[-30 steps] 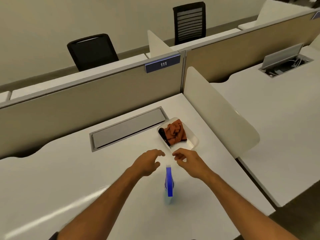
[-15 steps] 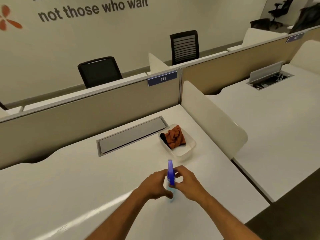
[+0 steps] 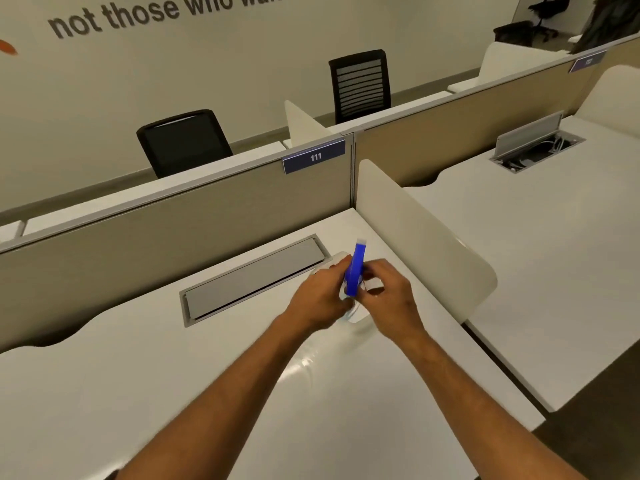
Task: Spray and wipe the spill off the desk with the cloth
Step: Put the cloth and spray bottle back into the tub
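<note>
A spray bottle (image 3: 354,271) with a blue trigger head and a clear body is held between both hands above the white desk (image 3: 138,393). My left hand (image 3: 320,299) wraps the bottle's body from the left. My right hand (image 3: 388,299) closes on it from the right, at the trigger head. The white tray (image 3: 337,257) that holds the orange cloth lies right behind the hands; only its rim shows and the cloth is hidden. A faint wet sheen (image 3: 304,365) shows on the desk in front of the hands.
A grey cable hatch (image 3: 252,278) is set into the desk on the left of the hands. A white side divider (image 3: 422,244) stands on the right, a beige partition (image 3: 173,233) with label 111 behind. Two black chairs stand beyond it.
Both hands went from apart to closed around the spray bottle and lifted it off the desk toward the tray. The cloth in the tray is now covered by the hands.
</note>
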`<state>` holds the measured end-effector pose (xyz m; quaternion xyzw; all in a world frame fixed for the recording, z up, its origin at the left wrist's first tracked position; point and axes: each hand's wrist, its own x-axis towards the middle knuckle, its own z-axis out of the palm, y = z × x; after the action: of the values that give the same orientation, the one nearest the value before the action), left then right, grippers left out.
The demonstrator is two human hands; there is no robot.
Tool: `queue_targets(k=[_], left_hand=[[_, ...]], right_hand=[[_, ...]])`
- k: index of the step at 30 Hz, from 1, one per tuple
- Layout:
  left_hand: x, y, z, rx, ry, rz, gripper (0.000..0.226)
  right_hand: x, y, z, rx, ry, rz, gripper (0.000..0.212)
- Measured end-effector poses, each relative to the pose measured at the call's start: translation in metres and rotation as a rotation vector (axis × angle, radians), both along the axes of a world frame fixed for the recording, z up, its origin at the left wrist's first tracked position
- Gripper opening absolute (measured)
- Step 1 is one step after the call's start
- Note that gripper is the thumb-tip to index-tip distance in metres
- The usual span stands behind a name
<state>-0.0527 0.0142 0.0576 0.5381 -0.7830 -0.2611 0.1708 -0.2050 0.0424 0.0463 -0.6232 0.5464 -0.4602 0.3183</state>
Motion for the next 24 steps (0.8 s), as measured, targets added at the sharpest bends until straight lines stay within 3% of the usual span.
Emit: queue_targets(k=[8,19,24], left_hand=[[-0.029,-0.067,-0.047,0.156,0.078,0.006,0.05],[-0.027,-0.075,-0.09,0.347,0.08,0.065,0.055],[-0.009,-0.054,-0.072,0.367,0.009,0.084,0.056]], right_hand=[[-0.011,-0.06,-0.052,0.123,0.012,-0.155,0.03],[-0.012,-0.073,-0.097,0.264,0.087,-0.188,0.034],[-0.009,-0.057,-0.083,0.383,0.108,-0.153,0.052]])
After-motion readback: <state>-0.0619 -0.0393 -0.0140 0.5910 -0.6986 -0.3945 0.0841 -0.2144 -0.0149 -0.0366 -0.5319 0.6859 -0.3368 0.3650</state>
